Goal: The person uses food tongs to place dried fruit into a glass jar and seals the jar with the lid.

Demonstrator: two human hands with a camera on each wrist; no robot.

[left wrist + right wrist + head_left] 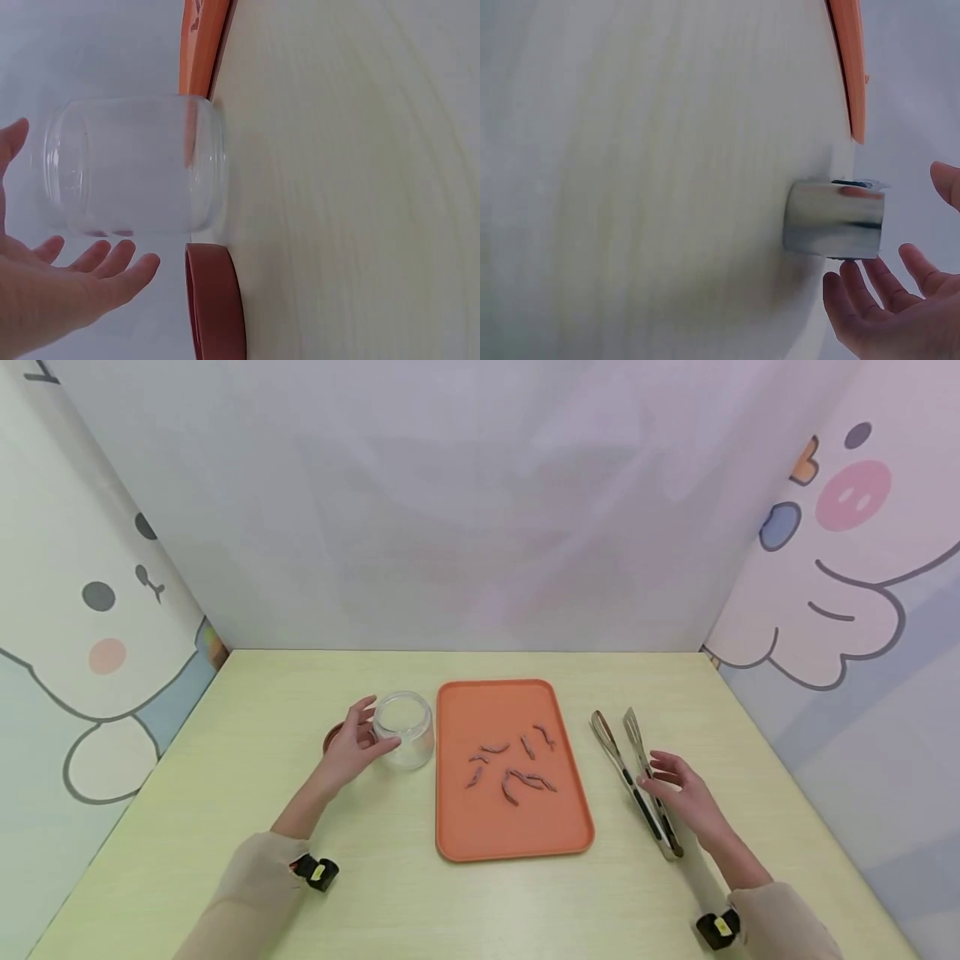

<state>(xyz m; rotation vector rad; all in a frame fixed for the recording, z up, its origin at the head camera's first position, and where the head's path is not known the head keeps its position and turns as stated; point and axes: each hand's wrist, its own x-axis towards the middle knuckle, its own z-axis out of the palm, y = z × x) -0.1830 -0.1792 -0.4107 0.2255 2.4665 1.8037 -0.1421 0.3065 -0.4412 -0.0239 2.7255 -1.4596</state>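
Observation:
A clear, lidless jar (411,745) stands upright at the left edge of the orange tray (480,839). My left hand (351,755) is spread beside it; in the left wrist view its fingers (124,281) look apart from the wall. Partly hidden behind that hand lies a round reddish-brown lid (217,304). Metal tongs (628,781) with dark handle grips lie on the table right of the tray, their arms spread. Over the tongs hovers my right hand (684,793), fingers loosely bent and holding nothing. Whether its fingertips touch the handle I cannot tell.
Several thin, brownish, bent strips (510,789) lie scattered on the tray. The pale wooden table (375,893) runs back to a plain light curtain (465,527). Cartoon-printed curtains (855,610) close off both sides.

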